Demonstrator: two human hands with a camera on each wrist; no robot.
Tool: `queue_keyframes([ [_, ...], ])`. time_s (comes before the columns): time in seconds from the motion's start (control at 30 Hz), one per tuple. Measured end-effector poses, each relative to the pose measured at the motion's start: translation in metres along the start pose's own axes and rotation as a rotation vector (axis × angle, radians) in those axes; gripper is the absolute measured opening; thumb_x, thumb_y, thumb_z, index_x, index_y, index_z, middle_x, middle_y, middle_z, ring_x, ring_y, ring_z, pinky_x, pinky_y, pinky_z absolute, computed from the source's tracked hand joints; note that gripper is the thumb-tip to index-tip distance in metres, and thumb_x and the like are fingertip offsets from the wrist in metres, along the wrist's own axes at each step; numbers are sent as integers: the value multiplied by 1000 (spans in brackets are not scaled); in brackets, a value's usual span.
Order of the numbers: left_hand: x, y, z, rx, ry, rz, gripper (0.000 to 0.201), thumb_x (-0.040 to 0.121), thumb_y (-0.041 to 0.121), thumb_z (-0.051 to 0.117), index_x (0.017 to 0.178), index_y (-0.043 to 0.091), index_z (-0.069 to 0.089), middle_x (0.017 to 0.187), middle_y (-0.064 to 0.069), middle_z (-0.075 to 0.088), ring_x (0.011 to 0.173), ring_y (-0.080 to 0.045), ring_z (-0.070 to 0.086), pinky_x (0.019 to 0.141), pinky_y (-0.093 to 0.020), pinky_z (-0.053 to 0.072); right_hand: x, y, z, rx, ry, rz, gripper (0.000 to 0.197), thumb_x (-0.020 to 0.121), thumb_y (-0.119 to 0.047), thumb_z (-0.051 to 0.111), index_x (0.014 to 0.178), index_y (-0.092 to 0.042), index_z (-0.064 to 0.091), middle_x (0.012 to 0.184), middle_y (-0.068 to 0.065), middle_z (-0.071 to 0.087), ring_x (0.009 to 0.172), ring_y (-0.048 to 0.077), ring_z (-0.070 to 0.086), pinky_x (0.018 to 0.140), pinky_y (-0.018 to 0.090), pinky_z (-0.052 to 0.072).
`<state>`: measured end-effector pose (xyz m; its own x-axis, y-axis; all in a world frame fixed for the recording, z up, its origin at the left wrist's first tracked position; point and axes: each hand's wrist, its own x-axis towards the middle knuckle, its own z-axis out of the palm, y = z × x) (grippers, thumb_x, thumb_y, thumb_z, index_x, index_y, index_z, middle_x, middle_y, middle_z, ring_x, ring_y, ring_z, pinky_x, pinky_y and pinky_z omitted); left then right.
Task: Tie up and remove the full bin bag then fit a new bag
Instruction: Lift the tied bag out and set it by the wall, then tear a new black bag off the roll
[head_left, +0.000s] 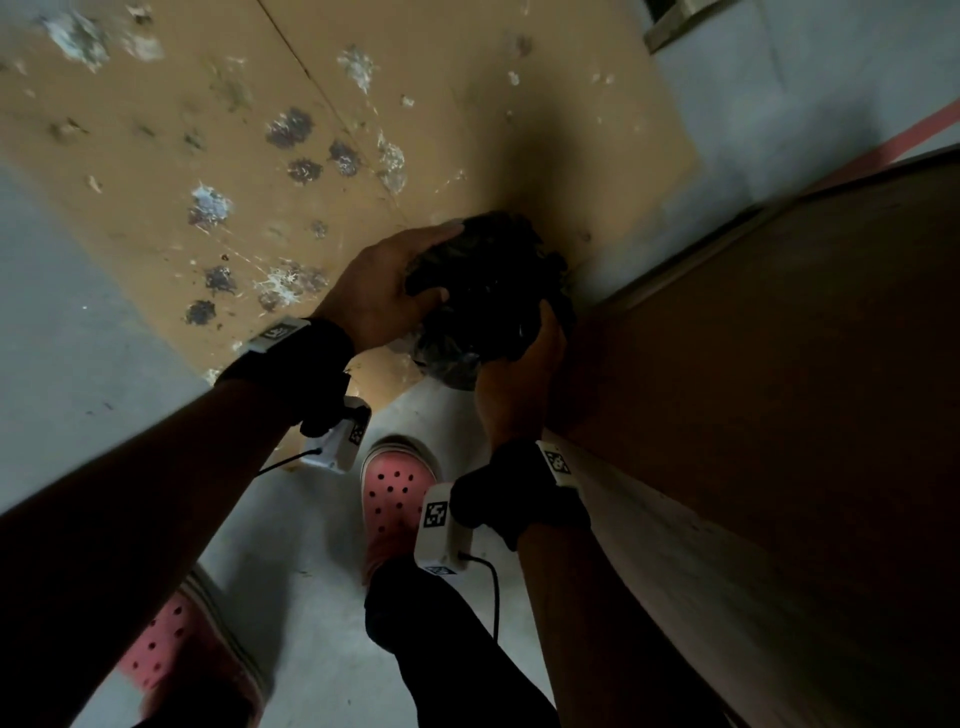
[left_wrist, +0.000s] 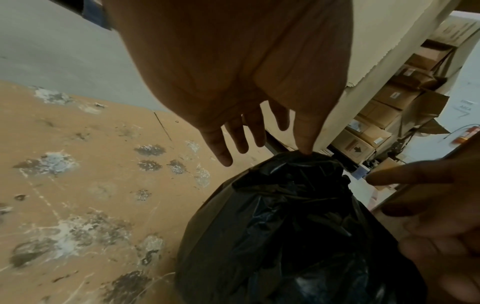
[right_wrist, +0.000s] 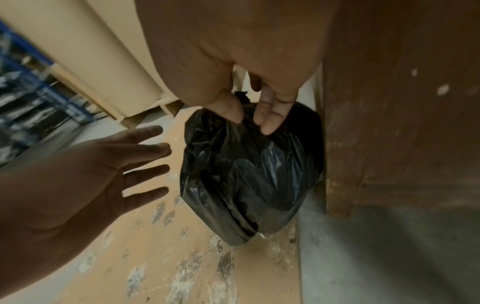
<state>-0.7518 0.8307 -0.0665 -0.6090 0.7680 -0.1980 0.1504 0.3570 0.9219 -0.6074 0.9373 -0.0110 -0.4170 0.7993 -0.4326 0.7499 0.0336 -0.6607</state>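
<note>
A full black bin bag (head_left: 488, 291), its top gathered shut, sits low on the floor against a brown wooden panel (head_left: 779, 364). My left hand (head_left: 395, 280) lies at the bag's left side. In the left wrist view, my left hand (left_wrist: 259, 144) has straight, spread fingers and only the thumb tip touches the top of the bag (left_wrist: 285, 226). My right hand (head_left: 524, 358) reaches over the near side. In the right wrist view, my right hand (right_wrist: 249, 119) rests its thumb and fingertips on the top of the bag (right_wrist: 249, 174). No bin is in view.
A stained brown cardboard sheet (head_left: 260, 156) covers the grey floor (head_left: 78, 338) to the left. My pink clogs (head_left: 395, 493) stand just behind the bag. Stacked cardboard boxes (left_wrist: 389, 107) and a beige panel (right_wrist: 109, 61) stand further off, with blue racking (right_wrist: 31, 82) beyond.
</note>
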Motion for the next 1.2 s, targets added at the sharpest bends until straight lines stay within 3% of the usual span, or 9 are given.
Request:
queue_keyframes([
  [0.1, -9, 6, -10, -2, 17, -39, 69, 96, 18, 69, 157, 29, 39, 157, 4, 47, 139, -4, 42, 115, -27, 39, -2, -9, -5, -29, -29, -55, 81, 86, 16, 50, 159, -14, 31, 166, 13, 17, 150, 26, 23, 115, 17, 32],
  [0.2, -32, 18, -22, 12, 28, -79, 74, 97, 14, 67, 161, 22, 31, 157, 9, 41, 135, 13, 30, 109, -1, 26, -17, -19, -10, -75, -103, -102, 90, 79, 19, 43, 160, -19, 29, 169, 10, 14, 155, 26, 16, 120, 29, 24],
  [0.37, -87, 52, -58, 115, 22, -141, 81, 97, 18, 67, 163, 27, 22, 166, 5, 32, 150, -8, 29, 111, -2, 21, -63, -56, -24, -181, -294, -213, 98, 80, 18, 43, 163, -29, 20, 172, 6, 2, 158, 24, 5, 120, 27, 9],
  [0.4, -100, 63, -69, 124, 27, -160, 82, 97, 18, 67, 164, 28, 20, 167, 6, 30, 152, -10, 28, 111, -3, 21, -75, -66, -28, -184, -327, -217, 99, 80, 17, 43, 163, -31, 18, 173, 4, -2, 159, 24, 3, 121, 28, 9],
  [0.53, -146, 104, -116, 205, 38, -157, 89, 95, 21, 69, 164, 30, 13, 169, 10, 24, 154, -12, 24, 125, -35, 28, -121, -112, -41, -237, -374, -269, 105, 68, -5, 45, 164, -32, 11, 173, 5, -6, 159, 31, -1, 127, 51, 7],
  [0.73, -214, 195, -200, 310, 163, -133, 89, 96, 40, 67, 164, 37, 10, 169, 8, 24, 156, -20, 22, 123, -45, 31, -207, -201, -72, -372, -400, -409, 111, 77, -9, 61, 161, -43, -3, 172, 4, -10, 157, 40, -7, 123, 65, 15],
  [0.9, -274, 300, -279, 330, 252, -133, 88, 90, 70, 50, 163, 40, 9, 169, 8, 23, 157, -19, 22, 122, -50, 32, -290, -293, -132, -393, -334, -595, 108, 87, -58, 69, 162, -38, -6, 172, 4, -12, 158, 39, -8, 124, 63, 14],
  [1.07, -335, 414, -321, 416, 303, -77, 84, 97, 51, 61, 163, 36, 11, 170, 2, 22, 158, -22, 19, 123, -51, 30, -364, -376, -215, -431, -191, -763, 100, 92, -64, 58, 164, -32, -3, 173, 4, -8, 158, 38, -4, 123, 62, 19],
  [1.2, -367, 505, -321, 650, 330, -18, 94, 96, 57, 57, 163, 38, -5, 174, 3, 1, 160, -29, 4, 124, -60, 17, -412, -406, -296, -556, -56, -832, 99, 91, -66, 53, 163, -33, -7, 172, 5, -14, 158, 38, -9, 123, 65, 12],
])
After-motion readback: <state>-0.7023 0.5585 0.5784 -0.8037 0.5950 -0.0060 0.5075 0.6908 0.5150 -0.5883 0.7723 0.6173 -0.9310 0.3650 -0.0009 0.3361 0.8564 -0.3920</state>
